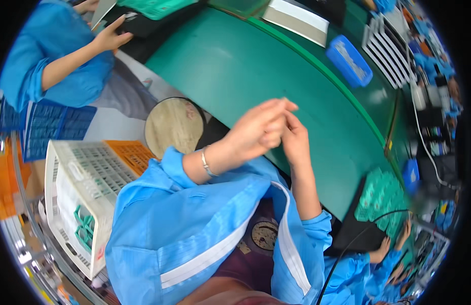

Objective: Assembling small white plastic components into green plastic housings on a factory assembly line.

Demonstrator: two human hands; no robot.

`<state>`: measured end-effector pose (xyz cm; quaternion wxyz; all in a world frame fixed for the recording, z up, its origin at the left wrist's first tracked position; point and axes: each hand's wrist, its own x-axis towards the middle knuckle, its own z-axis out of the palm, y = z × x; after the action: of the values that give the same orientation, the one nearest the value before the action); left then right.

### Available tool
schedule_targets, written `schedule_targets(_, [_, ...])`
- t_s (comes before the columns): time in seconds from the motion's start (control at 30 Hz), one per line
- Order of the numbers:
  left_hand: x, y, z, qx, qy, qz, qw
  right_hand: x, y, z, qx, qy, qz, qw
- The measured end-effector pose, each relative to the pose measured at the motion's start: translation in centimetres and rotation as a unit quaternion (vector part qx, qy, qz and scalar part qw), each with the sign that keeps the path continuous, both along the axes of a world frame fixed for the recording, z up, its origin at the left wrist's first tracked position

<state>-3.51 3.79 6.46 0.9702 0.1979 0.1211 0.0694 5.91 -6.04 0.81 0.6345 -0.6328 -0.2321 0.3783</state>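
Nearest: light-blue smock sleeves, silver bracelet on left wrist. Left hand and right hand pressed together above green curved counter, fingers curled; whether any grip holds something, cannot tell. Likely risk: something small slipping unseen onto lap. White slatted plastic crate at left, round wooden stool top beyond.

Green belt: smooth, slightly glossy. Round stool seat left of belt: worn pale wood. Sleeve below belt: sheeny blue cloth. White crate left of belt: perforated plastic. Bracelet: shiny metal.
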Motion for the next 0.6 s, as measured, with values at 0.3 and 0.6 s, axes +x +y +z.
schedule_targets(0.3, [-2.2,-1.8,2.1,0.065,-0.047,-0.079,0.994,0.2,8.5,2.5,0.084,0.194,0.112,0.971])
schedule_targets(0.6, [-3.3,-0.6,2.2,0.066,-0.017,-0.066,0.996,1.6,15.1,2.8,0.167,0.296,0.051,0.939])
